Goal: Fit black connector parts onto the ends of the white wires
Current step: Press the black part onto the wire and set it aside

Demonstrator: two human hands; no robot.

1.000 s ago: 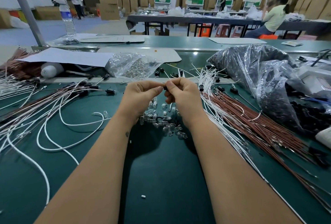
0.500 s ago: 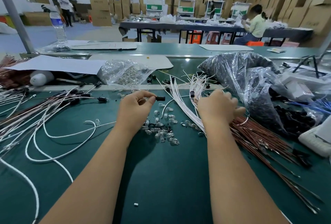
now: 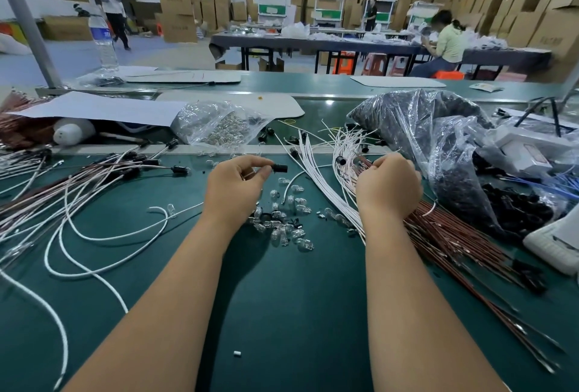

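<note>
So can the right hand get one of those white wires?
Probably yes. The right hand is already at the fanned bundle of thin white wires, fingers curled among them, with nothing in its way.

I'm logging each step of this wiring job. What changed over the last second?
The hands, together a second ago, parted. The right hand moved right to the white wires and now curls its fingers there. The left hand stayed, pinching the black connector. The glass bulbs lie unmoved.
</note>
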